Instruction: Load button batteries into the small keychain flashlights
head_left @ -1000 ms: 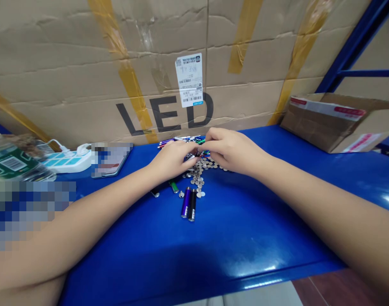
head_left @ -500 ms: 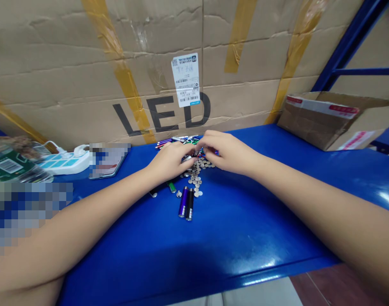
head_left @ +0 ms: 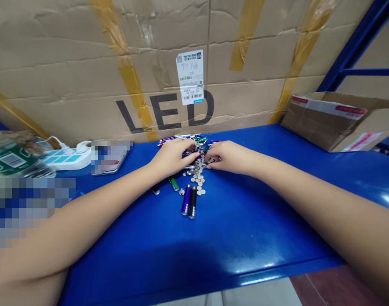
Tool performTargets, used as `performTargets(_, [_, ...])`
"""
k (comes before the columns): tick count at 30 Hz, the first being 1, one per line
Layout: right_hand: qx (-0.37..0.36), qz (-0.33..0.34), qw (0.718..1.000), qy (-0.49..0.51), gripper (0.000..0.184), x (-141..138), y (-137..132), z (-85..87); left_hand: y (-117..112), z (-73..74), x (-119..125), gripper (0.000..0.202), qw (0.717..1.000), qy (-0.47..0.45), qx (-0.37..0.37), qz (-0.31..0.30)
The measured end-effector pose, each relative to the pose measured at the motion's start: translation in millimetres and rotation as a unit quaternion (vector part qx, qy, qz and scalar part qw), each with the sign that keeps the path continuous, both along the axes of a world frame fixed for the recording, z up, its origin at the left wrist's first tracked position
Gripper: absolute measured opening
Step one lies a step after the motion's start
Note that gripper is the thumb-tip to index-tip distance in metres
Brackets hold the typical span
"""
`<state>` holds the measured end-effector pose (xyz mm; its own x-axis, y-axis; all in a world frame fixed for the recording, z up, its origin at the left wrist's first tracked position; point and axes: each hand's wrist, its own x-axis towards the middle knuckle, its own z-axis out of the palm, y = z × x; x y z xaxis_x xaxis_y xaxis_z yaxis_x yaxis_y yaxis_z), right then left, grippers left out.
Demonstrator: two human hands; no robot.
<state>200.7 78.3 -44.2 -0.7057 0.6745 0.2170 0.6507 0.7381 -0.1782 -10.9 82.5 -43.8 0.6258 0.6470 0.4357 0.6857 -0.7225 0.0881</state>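
Observation:
My left hand (head_left: 174,158) is closed at the near side of a pile of small coloured metal tubes (head_left: 201,139). A silver round end shows at its fingertips, but the rest of what it grips is hidden. Close by on the right, my right hand (head_left: 226,156) has its fingers curled down at the scattered silver button cells (head_left: 198,178); whatever is between them is too small to make out. Nearer to me, a purple tube (head_left: 186,199) and a black tube (head_left: 192,203) lie side by side. A green tube (head_left: 174,184) and a small silver cap (head_left: 181,192) rest below my left hand.
A large cardboard box (head_left: 245,97) stands behind the blue table (head_left: 245,229). On the left are a power strip (head_left: 70,159), a phone (head_left: 113,159) and a plastic bottle (head_left: 16,159). An open small carton (head_left: 325,123) sits at the back right.
My right hand has come down and slightly away from my left hand, to the button cells. My left hand stays nearly in place. The whole view has shifted a little.

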Motion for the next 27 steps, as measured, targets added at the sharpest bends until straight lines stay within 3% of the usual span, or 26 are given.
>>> performTargets(16, [-0.015,-0.019,1.0,-0.013,0.02,-4.0,0.0,-1.4,-0.5,-2.6,1.2,0.017,1.0,-0.002,-0.016,-0.007])
performTargets(27, [-0.089,-0.09,0.991,-0.044,0.012,-8.7,-1.1,1.9,-1.1,-3.5,2.3,0.017,1.0,0.015,-0.002,-0.018])
